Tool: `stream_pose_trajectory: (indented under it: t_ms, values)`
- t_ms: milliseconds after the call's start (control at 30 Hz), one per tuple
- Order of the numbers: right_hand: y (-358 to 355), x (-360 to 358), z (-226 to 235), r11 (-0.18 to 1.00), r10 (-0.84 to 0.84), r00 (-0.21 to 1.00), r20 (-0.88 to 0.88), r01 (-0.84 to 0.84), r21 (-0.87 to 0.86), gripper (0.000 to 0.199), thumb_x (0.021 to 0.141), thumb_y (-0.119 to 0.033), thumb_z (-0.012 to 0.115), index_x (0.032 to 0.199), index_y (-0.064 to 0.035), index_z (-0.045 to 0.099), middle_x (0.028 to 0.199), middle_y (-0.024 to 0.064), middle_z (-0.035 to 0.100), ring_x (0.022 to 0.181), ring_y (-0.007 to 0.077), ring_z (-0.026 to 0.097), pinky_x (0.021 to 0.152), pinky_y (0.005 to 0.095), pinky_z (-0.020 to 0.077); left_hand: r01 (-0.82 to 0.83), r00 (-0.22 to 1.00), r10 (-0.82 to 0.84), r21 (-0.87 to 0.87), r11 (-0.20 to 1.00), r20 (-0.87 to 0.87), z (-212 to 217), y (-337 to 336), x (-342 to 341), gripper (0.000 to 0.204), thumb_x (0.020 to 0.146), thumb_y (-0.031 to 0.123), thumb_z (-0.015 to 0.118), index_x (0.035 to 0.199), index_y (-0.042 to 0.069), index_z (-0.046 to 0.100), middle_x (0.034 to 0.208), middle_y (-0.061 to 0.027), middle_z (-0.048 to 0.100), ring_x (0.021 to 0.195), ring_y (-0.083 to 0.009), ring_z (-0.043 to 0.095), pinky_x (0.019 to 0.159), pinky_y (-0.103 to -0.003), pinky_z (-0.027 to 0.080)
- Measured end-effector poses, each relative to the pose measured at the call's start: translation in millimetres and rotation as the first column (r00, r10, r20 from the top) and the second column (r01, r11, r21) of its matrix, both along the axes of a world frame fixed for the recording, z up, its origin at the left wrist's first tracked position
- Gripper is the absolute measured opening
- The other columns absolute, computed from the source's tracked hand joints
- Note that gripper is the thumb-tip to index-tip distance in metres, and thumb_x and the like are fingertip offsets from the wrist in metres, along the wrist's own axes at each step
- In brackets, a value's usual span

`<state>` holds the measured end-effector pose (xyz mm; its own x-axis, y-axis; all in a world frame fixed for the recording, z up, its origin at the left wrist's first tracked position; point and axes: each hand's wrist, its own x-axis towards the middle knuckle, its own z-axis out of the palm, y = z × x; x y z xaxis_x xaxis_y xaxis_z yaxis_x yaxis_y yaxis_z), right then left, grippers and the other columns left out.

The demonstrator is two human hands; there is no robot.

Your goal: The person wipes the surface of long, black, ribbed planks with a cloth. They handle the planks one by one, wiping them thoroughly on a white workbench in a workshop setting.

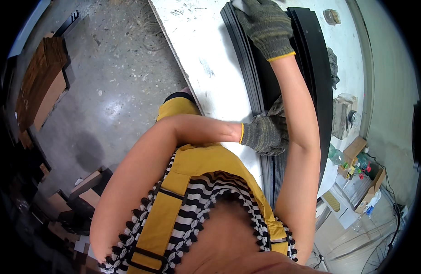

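Observation:
Long black boards lie stacked on a white-topped table, their layered edges showing on the left side. At the far end, my right hand, in a grey knitted glove with a yellow cuff, bends its fingers over the stack. Something small and white shows at those fingertips, too little to name. Lower down, my left hand, gloved alike, rests against the same boards. My right forearm crosses above it and hides most of its fingers. A second black stack lies right of my right hand.
The white table has its bare edge at left, above a grey concrete floor. Right of the boards are a small clear container, a dark crumpled rag and a block-shaped object. Brown boards stand far left.

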<state>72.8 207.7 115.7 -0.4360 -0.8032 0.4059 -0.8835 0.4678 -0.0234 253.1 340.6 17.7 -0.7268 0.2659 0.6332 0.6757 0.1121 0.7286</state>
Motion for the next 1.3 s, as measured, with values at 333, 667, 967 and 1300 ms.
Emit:
stream_pose_trajectory:
  t_ms: [333, 667, 967, 1300]
  values:
    - [179, 121, 19, 0.952, -0.159, 0.977, 0.140, 0.115, 0.283, 0.046, 0.084, -0.029, 0.074, 0.127, -0.0140, 0.064, 0.107, 0.0126, 0.065, 0.098, 0.0316, 0.064, 0.086, 0.0451, 0.0525, 0.292, 0.951, -0.282, 0.066, 0.954, -0.125, -6, -74, 33, 0.036, 0.085, 0.038, 0.068, 0.107, 0.010, 0.071, 0.112, -0.0064, 0.070, 0.104, -0.0242, 0.066, 0.093, -0.040, 0.051]
    - [200, 111, 27, 0.932, -0.274, 0.858, 0.434, 0.348, -0.099, 0.034, 0.084, -0.022, 0.079, 0.114, -0.0091, 0.069, 0.099, 0.0106, 0.069, 0.087, 0.0246, 0.070, 0.076, 0.0344, 0.0569, 0.106, 0.599, -0.381, 0.402, 0.909, 0.704, 18, -208, 65, 0.032, 0.091, 0.018, 0.068, 0.118, 0.001, 0.069, 0.113, -0.0125, 0.073, 0.101, -0.0221, 0.070, 0.090, -0.037, 0.054]
    - [78, -39, -5, 0.805, -0.451, 0.826, 0.337, 0.540, -0.245, 0.036, 0.087, -0.038, 0.068, 0.102, -0.0060, 0.073, 0.098, 0.0167, 0.071, 0.091, 0.0350, 0.067, 0.082, 0.0440, 0.0529, 0.076, 0.745, -0.233, 0.267, 0.961, 0.625, 5, -178, 51, 0.034, 0.091, 0.017, 0.067, 0.125, 0.013, 0.067, 0.122, -0.0065, 0.068, 0.110, -0.0265, 0.066, 0.098, -0.036, 0.052]
    - [38, -74, 1, 0.798, -0.567, 0.735, 0.371, 0.602, 0.026, 0.051, 0.092, -0.049, 0.055, 0.102, -0.0027, 0.074, 0.096, 0.0232, 0.071, 0.096, 0.0415, 0.066, 0.089, 0.0484, 0.0498, -0.033, 0.527, -0.346, 0.425, 0.904, 0.776, 15, -197, 57, 0.036, 0.091, 0.015, 0.070, 0.124, 0.002, 0.067, 0.114, -0.0108, 0.071, 0.108, -0.0203, 0.066, 0.098, -0.034, 0.051]
